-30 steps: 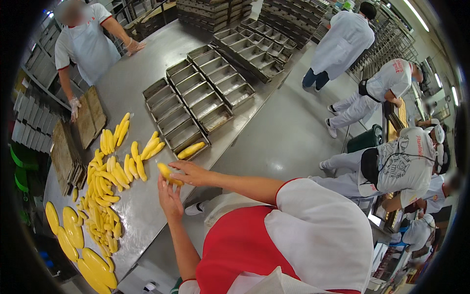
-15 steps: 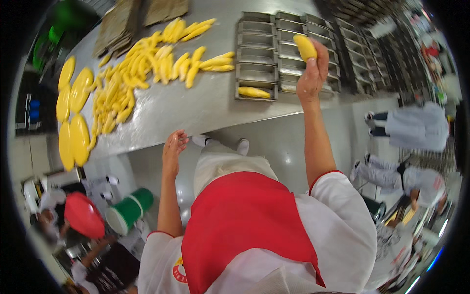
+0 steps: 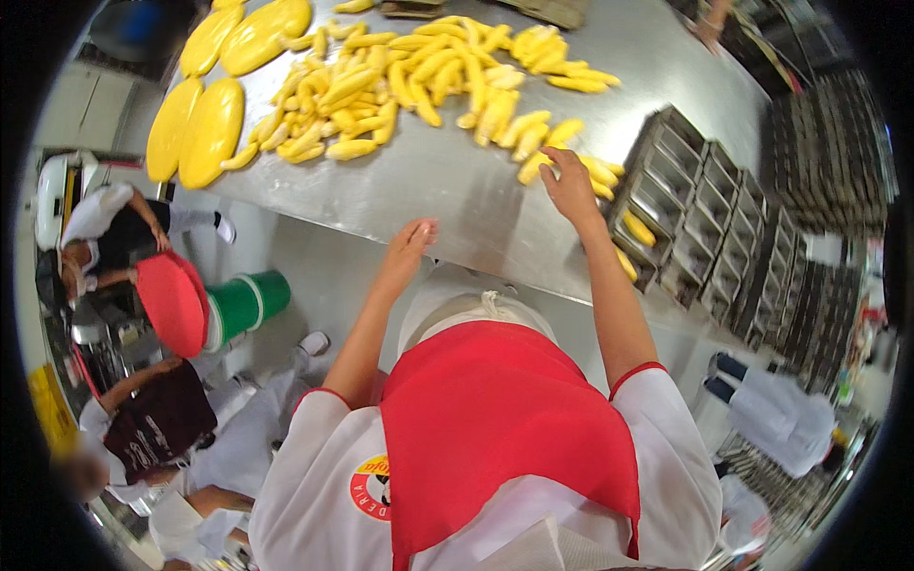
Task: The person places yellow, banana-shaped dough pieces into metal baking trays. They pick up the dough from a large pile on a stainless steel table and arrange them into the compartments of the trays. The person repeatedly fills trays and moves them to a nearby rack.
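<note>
My right hand (image 3: 573, 187) is over the table, thumb and fingers apart at the end of a yellow dough roll (image 3: 534, 169); whether it presses on the roll I cannot tell. My left hand (image 3: 409, 249) hangs empty by the table's front edge, loosely open with its fingers slightly bent. More dough rolls (image 3: 443, 71) lie heaped across the table to the left of my right hand. To its right stand joined metal loaf tins (image 3: 659, 195). One roll (image 3: 638, 227) lies in a tin, and another (image 3: 625, 265) is in the nearest tin.
Flat yellow dough slabs (image 3: 211, 133) lie at the table's left end. Stacked dark tins (image 3: 824, 143) rise at the right. Another person's hand (image 3: 706, 33) rests at the far table edge. Several people and a green bin (image 3: 249, 306) are beyond the table.
The roll my right hand held over the tins is no longer in it; a second roll now lies in the tins. That hand has moved left to the loose rolls. The view has turned.
</note>
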